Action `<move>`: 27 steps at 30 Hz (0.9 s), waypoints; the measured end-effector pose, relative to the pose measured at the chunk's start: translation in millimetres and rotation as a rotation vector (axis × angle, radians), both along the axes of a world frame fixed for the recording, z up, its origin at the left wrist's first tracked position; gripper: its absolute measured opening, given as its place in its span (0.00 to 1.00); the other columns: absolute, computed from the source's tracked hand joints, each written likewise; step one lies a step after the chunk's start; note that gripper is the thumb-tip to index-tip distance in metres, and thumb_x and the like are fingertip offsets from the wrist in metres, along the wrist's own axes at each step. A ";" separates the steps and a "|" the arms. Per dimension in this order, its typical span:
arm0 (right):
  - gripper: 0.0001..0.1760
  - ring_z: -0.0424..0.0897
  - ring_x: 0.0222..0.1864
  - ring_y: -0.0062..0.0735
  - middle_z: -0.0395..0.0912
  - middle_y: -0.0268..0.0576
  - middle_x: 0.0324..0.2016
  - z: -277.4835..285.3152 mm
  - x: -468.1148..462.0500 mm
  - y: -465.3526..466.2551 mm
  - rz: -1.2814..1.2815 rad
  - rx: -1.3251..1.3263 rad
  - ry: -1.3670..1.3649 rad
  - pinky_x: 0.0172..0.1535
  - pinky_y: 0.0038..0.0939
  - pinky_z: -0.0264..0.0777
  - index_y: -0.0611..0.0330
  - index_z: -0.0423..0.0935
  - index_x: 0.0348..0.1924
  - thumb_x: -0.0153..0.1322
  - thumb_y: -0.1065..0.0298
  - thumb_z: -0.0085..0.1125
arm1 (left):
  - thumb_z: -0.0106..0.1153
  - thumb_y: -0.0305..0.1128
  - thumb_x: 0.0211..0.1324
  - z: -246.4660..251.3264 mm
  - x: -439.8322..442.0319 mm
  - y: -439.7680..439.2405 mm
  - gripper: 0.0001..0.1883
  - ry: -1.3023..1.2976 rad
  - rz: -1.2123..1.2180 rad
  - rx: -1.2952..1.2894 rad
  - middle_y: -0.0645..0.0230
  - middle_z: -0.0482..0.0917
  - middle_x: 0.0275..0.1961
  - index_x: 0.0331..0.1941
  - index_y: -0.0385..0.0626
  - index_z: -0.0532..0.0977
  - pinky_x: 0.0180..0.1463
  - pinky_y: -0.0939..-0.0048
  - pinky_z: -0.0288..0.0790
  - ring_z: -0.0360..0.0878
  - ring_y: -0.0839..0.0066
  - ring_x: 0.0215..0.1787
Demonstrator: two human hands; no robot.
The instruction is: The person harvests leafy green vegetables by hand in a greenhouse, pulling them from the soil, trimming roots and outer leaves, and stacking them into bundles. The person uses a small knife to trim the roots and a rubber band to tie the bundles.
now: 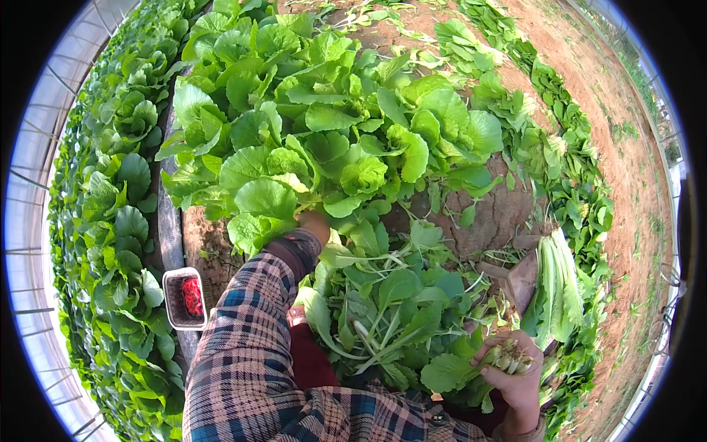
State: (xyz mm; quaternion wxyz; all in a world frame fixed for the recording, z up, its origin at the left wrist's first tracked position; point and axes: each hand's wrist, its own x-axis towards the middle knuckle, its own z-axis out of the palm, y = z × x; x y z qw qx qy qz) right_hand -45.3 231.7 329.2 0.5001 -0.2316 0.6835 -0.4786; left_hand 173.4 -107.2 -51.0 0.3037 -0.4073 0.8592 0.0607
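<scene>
My left hand (314,224) reaches in at the base of the standing leafy green plants (326,116); leaves hide its fingers, so its grip cannot be made out. At the lower right, my right hand (513,370) is closed around a bunch of leafy greens (505,359), with the pale stems and roots turned up and to the right. Between my arms lies a loose heap of picked green leaves (397,315). Just beyond my right hand, a bundle of greens with long pale stems (558,282) rests against a wooden stool or stand (520,279).
A white plastic container (185,271) with red ties (192,295) sits left of my left arm, by a dark hose or edging strip (169,210). Dense crop rows (110,232) grow farther left. Rows of laid-out greens (588,204) curve down the right, beside bare soil (635,210).
</scene>
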 end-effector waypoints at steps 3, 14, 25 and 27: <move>0.24 0.82 0.34 0.31 0.82 0.45 0.32 5.9 4.2 5.5 -0.005 -0.014 0.021 0.40 0.30 0.78 0.69 0.76 0.47 0.56 0.88 0.63 | 0.51 0.32 0.59 72.6 32.0 -4.3 0.13 0.071 -0.019 0.054 0.51 0.84 0.45 0.40 0.39 0.82 0.44 0.55 0.78 0.84 0.55 0.46; 0.23 0.81 0.34 0.30 0.81 0.43 0.31 25.0 35.3 36.0 -0.010 -0.217 -0.010 0.42 0.30 0.77 0.68 0.75 0.46 0.57 0.84 0.65 | 0.66 0.41 0.52 308.5 39.1 40.9 0.23 0.868 0.292 0.356 0.57 0.83 0.40 0.48 0.38 0.77 0.50 0.68 0.73 0.80 0.70 0.41; 0.34 0.78 0.49 0.25 0.75 0.36 0.52 29.5 61.0 22.2 0.076 -0.543 -0.048 0.54 0.27 0.73 0.62 0.71 0.59 0.60 0.88 0.64 | 0.59 0.18 0.58 428.6 -41.4 200.5 0.14 1.715 0.564 1.075 0.64 0.80 0.39 0.48 0.36 0.72 0.44 0.68 0.79 0.82 0.71 0.37; 0.31 0.78 0.46 0.24 0.78 0.35 0.48 22.6 64.0 17.0 0.078 -0.551 -0.168 0.53 0.28 0.72 0.63 0.73 0.56 0.59 0.84 0.67 | 0.57 0.17 0.58 428.9 -50.4 224.0 0.15 1.782 0.622 1.266 0.63 0.80 0.39 0.49 0.37 0.72 0.44 0.67 0.80 0.82 0.70 0.36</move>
